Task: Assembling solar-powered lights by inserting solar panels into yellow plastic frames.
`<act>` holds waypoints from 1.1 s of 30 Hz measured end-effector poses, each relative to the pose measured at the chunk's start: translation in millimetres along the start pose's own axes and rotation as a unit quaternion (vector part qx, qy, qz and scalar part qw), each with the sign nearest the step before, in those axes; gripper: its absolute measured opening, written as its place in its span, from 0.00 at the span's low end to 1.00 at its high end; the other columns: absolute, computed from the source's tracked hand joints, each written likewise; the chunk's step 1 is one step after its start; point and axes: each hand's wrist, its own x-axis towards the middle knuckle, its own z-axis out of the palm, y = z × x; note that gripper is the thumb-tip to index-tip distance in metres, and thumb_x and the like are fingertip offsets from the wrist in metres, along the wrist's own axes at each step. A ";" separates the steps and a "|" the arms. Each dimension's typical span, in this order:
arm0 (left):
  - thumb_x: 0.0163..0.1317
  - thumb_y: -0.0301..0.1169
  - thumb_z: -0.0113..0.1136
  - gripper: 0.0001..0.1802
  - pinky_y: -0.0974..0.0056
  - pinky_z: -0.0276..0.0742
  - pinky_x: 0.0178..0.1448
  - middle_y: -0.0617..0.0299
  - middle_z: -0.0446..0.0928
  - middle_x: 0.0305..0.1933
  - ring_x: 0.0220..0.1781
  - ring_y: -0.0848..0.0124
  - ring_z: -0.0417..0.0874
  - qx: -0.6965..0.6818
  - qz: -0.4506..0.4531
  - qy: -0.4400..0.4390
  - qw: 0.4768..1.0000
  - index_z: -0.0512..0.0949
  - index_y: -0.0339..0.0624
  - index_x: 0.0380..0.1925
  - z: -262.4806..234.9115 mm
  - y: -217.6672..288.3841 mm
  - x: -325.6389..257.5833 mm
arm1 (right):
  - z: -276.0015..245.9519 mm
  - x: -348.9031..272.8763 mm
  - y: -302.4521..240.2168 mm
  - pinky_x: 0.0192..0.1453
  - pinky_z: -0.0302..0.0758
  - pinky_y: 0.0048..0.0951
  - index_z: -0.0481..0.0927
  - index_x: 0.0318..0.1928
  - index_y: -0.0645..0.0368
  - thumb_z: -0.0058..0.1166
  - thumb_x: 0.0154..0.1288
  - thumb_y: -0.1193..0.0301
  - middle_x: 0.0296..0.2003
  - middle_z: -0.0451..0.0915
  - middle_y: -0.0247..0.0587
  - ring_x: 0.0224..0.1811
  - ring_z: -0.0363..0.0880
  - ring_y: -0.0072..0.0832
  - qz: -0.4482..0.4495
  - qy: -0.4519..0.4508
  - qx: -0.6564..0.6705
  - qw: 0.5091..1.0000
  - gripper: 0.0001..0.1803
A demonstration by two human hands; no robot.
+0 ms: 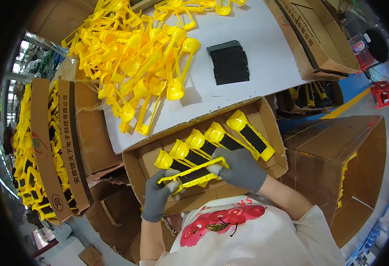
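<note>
Closest to you, your left hand (158, 195) in its grey glove is curled shut around the near end of a yellow plastic piece (192, 174) with a black insert, thumb on top and fingers tucked beneath it. Your right hand (241, 167), also gloved in grey, covers the piece's far end, fingers folded down over it so that the piece runs between your two hands, tilted up toward the right. You hold it just above the open cardboard box (274, 133) in front of you. Inside that box, just beyond your fingers, four like pieces (221, 139) lie side by side in a slanted row, round yellow heads toward the far left, black strips facing up; the nearest one touches or nearly touches the piece you hold. Past the box, on the white table (270, 53), a loose heap of yellow plastic parts (137, 57) spreads to the left, and a small stack of black strips (229, 63) lies well apart to the right. More cardboard boxes (318, 40) stand around the table.
</note>
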 end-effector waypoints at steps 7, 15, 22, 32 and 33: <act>0.54 0.20 0.57 0.10 0.75 0.66 0.19 0.62 0.77 0.28 0.21 0.80 0.74 0.271 -0.076 0.057 0.958 0.75 0.38 0.38 -70.4 57.2 -2.2 | -34.6 7.0 10.3 0.33 0.74 0.23 0.77 0.49 0.55 0.64 0.56 0.63 0.31 0.82 0.35 0.25 0.79 0.24 0.011 0.032 0.053 0.998 0.21; 0.48 0.32 0.68 0.22 0.58 0.80 0.40 0.47 0.82 0.40 0.38 0.56 0.85 0.449 0.028 0.073 0.890 0.75 0.37 0.43 -51.9 -1.6 71.4 | -116.4 95.3 40.0 0.39 0.76 0.31 0.81 0.40 0.51 0.63 0.53 0.69 0.35 0.79 0.36 0.35 0.79 0.33 -0.092 0.245 -0.246 0.933 0.12; 0.50 0.35 0.68 0.11 0.56 0.77 0.37 0.52 0.80 0.31 0.35 0.53 0.82 0.587 0.200 0.142 0.772 0.80 0.43 0.31 -9.6 66.1 69.2 | -121.6 121.7 65.4 0.50 0.74 0.37 0.78 0.41 0.48 0.66 0.50 0.65 0.42 0.76 0.34 0.48 0.76 0.34 -0.004 0.202 -0.339 0.919 0.17; 0.54 0.48 0.63 0.20 0.52 0.75 0.44 0.51 0.79 0.33 0.37 0.49 0.78 0.621 0.241 0.290 0.687 0.81 0.39 0.29 54.0 90.2 177.5 | -119.0 123.8 65.4 0.51 0.70 0.37 0.77 0.38 0.47 0.67 0.49 0.65 0.41 0.75 0.34 0.48 0.74 0.34 -0.008 0.216 -0.320 0.923 0.16; 0.54 0.48 0.63 0.20 0.52 0.75 0.45 0.51 0.78 0.33 0.37 0.49 0.78 0.608 0.248 0.285 0.699 0.81 0.39 0.29 56.5 86.8 181.3 | -120.4 122.1 67.3 0.51 0.70 0.37 0.77 0.38 0.47 0.67 0.49 0.65 0.41 0.75 0.34 0.48 0.74 0.34 -0.006 0.217 -0.321 0.922 0.16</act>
